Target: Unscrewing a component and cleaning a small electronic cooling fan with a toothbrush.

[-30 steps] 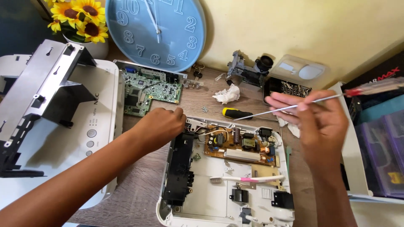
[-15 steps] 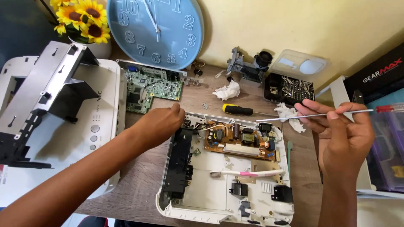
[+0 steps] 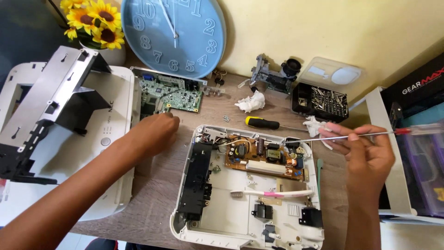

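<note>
An opened white device shell (image 3: 185, 222) lies on the wooden table, with a brown circuit board (image 3: 263, 157) and a black block (image 3: 198, 180) inside. My right hand (image 3: 365, 155) grips a long thin screwdriver (image 3: 337, 136) with a red handle, its tip pointing left over the board's right end. My left hand (image 3: 155, 134) is closed, knuckles up, on the table left of the shell, just below a green circuit board (image 3: 178, 95); what it pinches is hidden. A white and pink toothbrush (image 3: 273, 193) lies in the shell.
A white cover (image 3: 83, 153) with a black metal frame (image 3: 51, 102) sits at left. A blue clock (image 3: 173, 34), sunflowers (image 3: 95, 21), a lens part (image 3: 273, 76), a black bit box (image 3: 321, 99), a yellow-handled screwdriver (image 3: 261, 123) and crumpled tissue (image 3: 252, 102) lie behind. Shelving (image 3: 393, 176) stands at right.
My left hand has pulled away from the shell's top left corner to the table near the green board. My right hand has swung the screwdriver rightward and levelled it.
</note>
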